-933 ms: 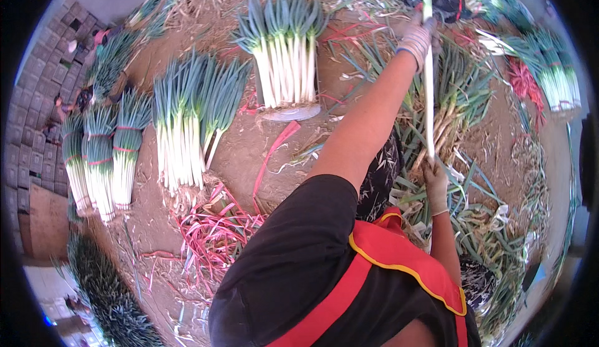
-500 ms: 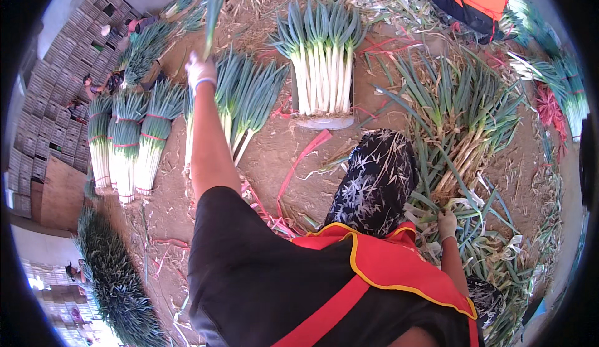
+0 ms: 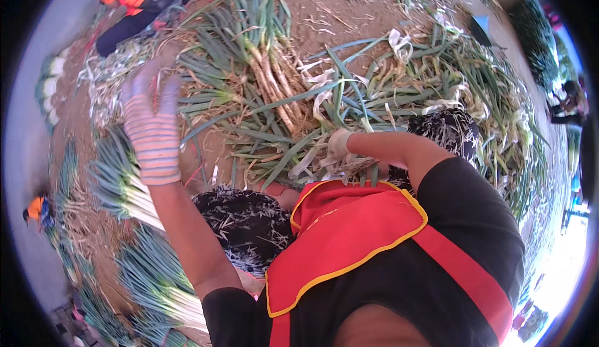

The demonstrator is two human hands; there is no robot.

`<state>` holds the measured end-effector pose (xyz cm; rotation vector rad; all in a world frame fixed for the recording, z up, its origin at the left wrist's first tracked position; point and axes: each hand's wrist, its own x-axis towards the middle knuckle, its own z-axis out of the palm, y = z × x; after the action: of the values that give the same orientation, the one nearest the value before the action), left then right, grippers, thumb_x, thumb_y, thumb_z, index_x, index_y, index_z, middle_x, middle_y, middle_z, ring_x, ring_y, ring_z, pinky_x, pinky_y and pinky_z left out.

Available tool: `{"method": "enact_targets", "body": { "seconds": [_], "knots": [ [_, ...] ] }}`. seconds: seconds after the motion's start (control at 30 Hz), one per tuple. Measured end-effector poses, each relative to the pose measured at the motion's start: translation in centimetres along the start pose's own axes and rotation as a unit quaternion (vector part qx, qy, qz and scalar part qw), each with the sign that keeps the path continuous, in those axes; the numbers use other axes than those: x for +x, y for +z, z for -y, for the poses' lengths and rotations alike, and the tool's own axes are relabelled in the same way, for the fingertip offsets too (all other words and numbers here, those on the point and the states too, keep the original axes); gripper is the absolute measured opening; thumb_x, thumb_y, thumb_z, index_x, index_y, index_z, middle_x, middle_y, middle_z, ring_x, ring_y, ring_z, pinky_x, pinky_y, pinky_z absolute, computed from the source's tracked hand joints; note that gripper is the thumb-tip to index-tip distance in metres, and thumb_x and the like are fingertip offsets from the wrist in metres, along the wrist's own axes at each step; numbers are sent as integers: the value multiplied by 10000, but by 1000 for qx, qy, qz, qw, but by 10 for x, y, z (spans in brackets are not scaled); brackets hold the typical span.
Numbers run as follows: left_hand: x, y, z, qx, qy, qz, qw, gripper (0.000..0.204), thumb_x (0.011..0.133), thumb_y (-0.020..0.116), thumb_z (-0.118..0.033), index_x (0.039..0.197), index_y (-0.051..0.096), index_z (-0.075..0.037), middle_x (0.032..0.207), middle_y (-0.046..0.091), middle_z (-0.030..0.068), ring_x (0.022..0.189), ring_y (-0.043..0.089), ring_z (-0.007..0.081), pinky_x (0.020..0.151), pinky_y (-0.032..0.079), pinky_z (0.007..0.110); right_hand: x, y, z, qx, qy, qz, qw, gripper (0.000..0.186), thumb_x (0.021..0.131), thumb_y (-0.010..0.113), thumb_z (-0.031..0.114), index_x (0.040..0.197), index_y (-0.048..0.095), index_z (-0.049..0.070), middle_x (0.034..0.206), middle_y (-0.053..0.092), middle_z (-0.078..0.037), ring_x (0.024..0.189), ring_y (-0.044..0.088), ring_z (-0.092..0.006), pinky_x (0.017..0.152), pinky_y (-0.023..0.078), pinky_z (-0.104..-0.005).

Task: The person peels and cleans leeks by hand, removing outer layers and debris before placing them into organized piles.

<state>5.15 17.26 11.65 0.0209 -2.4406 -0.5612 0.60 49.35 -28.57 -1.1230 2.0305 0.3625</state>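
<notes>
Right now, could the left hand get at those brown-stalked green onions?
Probably yes. The left hand is raised, open and seemingly empty, and the brown-stalked green onions lie ahead to its right. Loose leaves lie across and around them, but look like little hindrance.

The left hand (image 3: 151, 125) wears pale, striped fabric. The apron (image 3: 352, 228) is red, edged yellow; the trousers (image 3: 243, 225) are black with a white leafy print. The heaped onions (image 3: 265, 76) are green-leaved and tan-stalked.

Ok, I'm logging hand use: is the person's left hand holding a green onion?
No, the gloved left hand is spread open with nothing in it.
</notes>
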Motion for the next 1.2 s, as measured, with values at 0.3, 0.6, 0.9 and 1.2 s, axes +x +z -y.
{"method": "enact_targets", "body": {
  "seconds": [0.3,0.6,0.9,1.2],
  "knots": [
    [-1,94,31,-105,-71,148,981,304,836,663,-160,1110,625,-34,1119,586,142,1061,550,279,934,420,374,-55,49,-249,91,401,283,867,474,844,576,409,1200,612,99,1163,635,-157,1026,625,-345,817,451,-583],
    [5,125,62,-165,-158,180,957,261,843,651,-120,1078,637,-9,1014,634,107,928,603,210,850,467,321,154,-28,-146,297,238,-192,905,275,871,553,193,1126,654,180,989,674,-127,976,640,-307,816,517,-395],
    [5,129,74,-173,-156,191,953,254,849,657,-140,1068,642,-13,1023,653,111,916,609,191,855,466,306,59,-196,-132,916,-95,-201,335,184,846,676,244,836,621,68,597,544,25,431,493,-103,412,427,-260],
    [-9,189,65,-429,-364,312,766,621,906,563,-484,1308,465,-21,1193,600,168,1084,578,309,957,447,432,-143,-206,69,714,-156,-381,566,319,888,620,235,1088,564,-7,778,615,-31,636,583,-98,555,497,-265]
  ]
}}
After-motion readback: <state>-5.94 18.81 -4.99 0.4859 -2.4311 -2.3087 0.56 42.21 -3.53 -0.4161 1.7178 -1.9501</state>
